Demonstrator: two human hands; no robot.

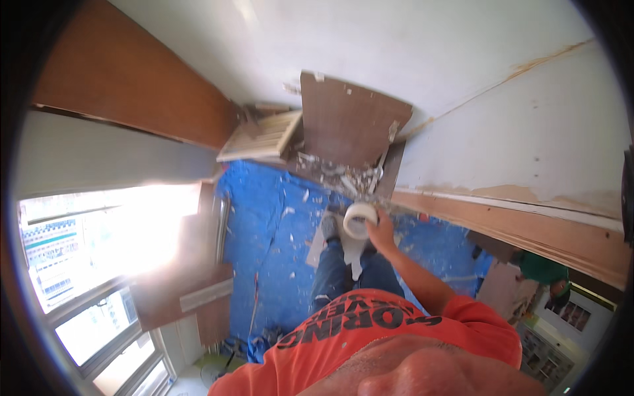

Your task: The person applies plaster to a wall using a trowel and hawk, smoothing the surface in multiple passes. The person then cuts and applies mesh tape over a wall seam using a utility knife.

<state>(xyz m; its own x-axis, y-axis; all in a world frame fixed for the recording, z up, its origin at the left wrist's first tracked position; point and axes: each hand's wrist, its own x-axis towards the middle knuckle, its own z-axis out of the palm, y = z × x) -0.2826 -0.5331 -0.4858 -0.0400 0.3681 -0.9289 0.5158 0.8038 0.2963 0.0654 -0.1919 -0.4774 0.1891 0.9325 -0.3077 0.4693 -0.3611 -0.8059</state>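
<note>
My right hand (381, 232) reaches out in front of my legs, its fingers closed around the side of a wide, whitish roll of tape (360, 210). The roll's open core faces up toward me. Under it, between my legs, shows a pale whitish piece (353, 253); whether it hangs from the roll or lies lower, I cannot tell. My left hand does not show anywhere.
Blue sheeting (264, 224) strewn with scraps covers the floor. A brown panel (350, 122) leans at the wall above rubble (343, 177), beside a slatted wooden frame (264, 135). Bright windows (99, 244) stand left. A person in green (543, 269) is at the right.
</note>
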